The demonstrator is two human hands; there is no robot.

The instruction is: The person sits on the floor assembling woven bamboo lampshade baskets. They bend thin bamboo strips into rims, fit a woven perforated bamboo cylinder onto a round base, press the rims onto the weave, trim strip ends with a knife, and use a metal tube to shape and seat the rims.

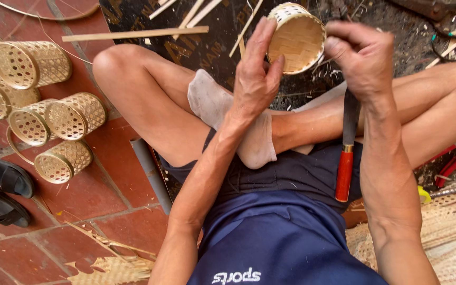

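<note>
In the head view, a small woven bamboo cup (297, 38) is held above the crossed legs of the seated person, its open mouth turned toward the camera and its woven base away. The left hand (254, 79) is closed on the near left side of the rim, fingers curled against the wall. The right hand (362, 58) is pinched narrowly at the right edge of the rim; whether a strip is gripped there cannot be told. A knife with a red handle (345, 174) is seen resting across the lap beneath the right wrist. Finished openwork bamboo cylinders (54, 105) are laid on the red tile floor (106, 190), well apart to the left. The cup is judged light, thin-walled and springy, easily crushed; it is best gripped at the stiffer rim, with even pressure
</note>
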